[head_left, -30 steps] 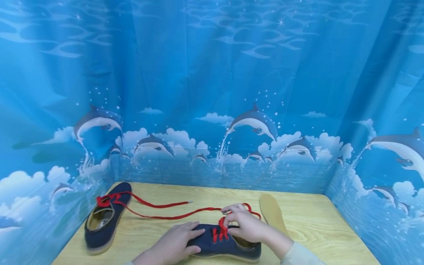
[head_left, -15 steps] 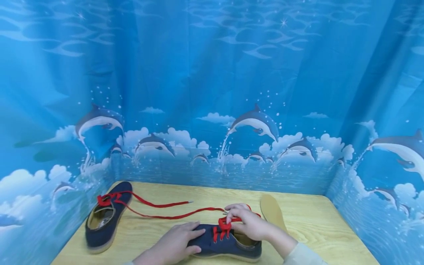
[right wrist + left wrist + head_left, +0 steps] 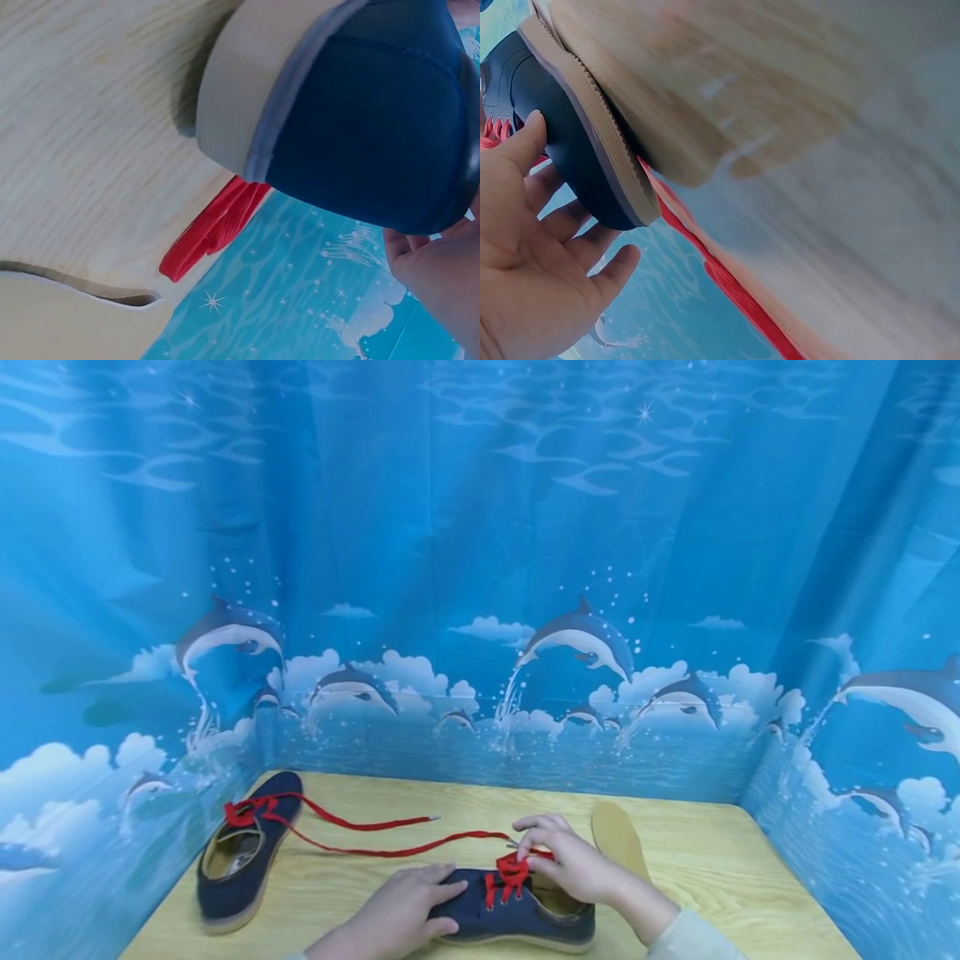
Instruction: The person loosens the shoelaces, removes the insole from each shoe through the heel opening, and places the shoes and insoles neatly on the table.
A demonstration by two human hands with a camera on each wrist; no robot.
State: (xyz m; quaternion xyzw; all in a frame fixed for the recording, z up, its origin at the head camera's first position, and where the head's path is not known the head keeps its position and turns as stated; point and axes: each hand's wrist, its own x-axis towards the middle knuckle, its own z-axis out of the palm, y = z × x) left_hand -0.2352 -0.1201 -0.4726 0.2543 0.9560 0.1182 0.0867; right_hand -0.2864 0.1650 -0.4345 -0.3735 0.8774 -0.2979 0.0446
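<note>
A navy shoe with a tan sole lies on the table, toe to the left. My left hand grips its toe; in the left wrist view the thumb lies on one side and the other fingers on the far side. Above the shoe's opening, my right hand pinches the red shoelace near the top eyelets. The fingertips' exact hold is partly hidden. In the right wrist view the shoe's heel covers most of the right hand, and a bunched length of red lace shows beyond it.
A second navy shoe stands at the left, its two long red laces stretching right across the wooden table. One lace tip reaches close to my right hand. A tan insole lies behind the right forearm. Dolphin-printed blue curtains enclose the table.
My right hand has shifted slightly right over the shoe's opening. The lace loop that showed behind it is now mostly hidden, and the lace at the eyelets sits differently. The left hand stays put.
</note>
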